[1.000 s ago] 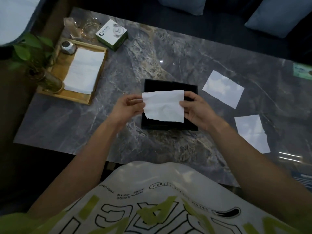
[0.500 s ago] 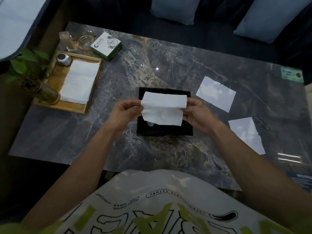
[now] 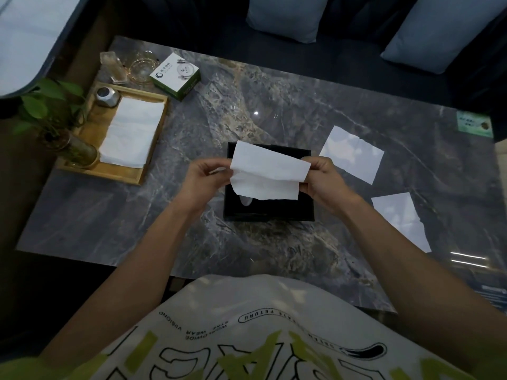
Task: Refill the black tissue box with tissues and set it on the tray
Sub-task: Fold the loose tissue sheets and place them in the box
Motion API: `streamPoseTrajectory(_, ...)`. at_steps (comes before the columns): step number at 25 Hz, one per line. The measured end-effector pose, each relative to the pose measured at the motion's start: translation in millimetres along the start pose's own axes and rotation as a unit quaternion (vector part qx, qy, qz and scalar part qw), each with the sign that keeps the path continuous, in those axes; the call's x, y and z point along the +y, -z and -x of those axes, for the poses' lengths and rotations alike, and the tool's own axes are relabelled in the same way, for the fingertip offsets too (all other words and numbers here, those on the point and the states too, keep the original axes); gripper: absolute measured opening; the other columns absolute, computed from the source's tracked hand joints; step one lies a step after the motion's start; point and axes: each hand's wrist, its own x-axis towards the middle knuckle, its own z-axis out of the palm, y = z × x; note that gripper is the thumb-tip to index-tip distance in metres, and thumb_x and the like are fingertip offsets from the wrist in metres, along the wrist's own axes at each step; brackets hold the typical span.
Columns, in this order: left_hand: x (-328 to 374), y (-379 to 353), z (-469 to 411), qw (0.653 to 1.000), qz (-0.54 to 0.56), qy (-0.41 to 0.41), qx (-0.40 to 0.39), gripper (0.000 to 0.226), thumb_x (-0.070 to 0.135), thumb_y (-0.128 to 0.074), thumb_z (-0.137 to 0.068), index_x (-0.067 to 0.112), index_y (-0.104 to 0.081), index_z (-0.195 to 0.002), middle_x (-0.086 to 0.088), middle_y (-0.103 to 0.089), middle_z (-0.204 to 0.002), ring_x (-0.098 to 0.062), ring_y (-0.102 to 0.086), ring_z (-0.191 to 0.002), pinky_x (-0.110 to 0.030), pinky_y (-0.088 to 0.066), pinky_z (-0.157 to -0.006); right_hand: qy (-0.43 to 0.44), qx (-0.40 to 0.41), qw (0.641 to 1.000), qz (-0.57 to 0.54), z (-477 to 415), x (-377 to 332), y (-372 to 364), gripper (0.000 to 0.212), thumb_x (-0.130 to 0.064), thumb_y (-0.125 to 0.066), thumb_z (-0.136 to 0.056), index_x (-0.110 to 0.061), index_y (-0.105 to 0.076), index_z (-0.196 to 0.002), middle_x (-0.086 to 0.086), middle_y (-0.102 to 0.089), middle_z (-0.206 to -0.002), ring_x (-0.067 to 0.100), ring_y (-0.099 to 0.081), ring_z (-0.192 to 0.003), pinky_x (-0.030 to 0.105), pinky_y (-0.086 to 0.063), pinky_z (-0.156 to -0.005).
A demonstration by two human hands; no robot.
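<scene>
While left hand (image 3: 201,179) and right hand (image 3: 321,179) pinch a tissue (image 3: 267,172) | grey marble table (image 3: 274,105) | blue cushions (image 3: 285,17) beyond

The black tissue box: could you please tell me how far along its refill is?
Done: nothing I can confirm inside the black tissue box. In hand: left hand and right hand pinch one tissue over it. Left: two loose tissues beside it, the tissue stack on the wooden tray, then moving the box there.
</scene>
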Motion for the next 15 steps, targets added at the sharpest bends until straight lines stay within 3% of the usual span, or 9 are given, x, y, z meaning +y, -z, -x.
streamPoseTrajectory(6,7.1,2.8,2.3,0.997,-0.064,-0.053,-0.005,0.058,-0.020,-0.054,-0.082,0.030,-0.077,-0.063,0.017,-0.073,-0.070,0.005,-0.066,-0.071,-0.012,-0.049,-0.069,0.004,-0.004,0.999,0.045,0.8,-6.3,-4.8,0.033,0.011,-0.048,-0.092,-0.010,-0.072,-0.094,-0.007,-0.077,-0.085,0.013,-0.073,-0.086,0.032,-0.060,-0.080)
streamPoseTrajectory(9,6.8,3.3,2.4,0.993,-0.094,-0.078,-0.008,0.051,-0.024,-0.050,-0.080,0.018,-0.075,-0.065,0.019,-0.074,-0.074,0.005,-0.067,-0.075,-0.011,-0.050,-0.072,-0.001,0.001,0.999,0.046,-0.9,-3.7,-5.6,0.036,0.011,-0.046,-0.091,-0.012,-0.072,-0.101,-0.006,-0.077,-0.089,0.016,-0.072,-0.092,0.034,-0.059,-0.084)
streamPoseTrajectory(15,4.0,3.2,-2.3,0.982,-0.155,-0.107,0.002,0.039,-0.022,-0.050,-0.082,0.010,-0.072,-0.085,0.026,-0.072,-0.085,0.006,-0.067,-0.083,-0.013,-0.050,-0.077,0.010,0.005,0.998,0.061,-1.0,-5.8,-6.6,0.025,0.011,-0.050,-0.090,-0.004,-0.068,-0.079,0.000,-0.071,-0.082,0.011,-0.069,-0.077,0.026,-0.057,-0.068)
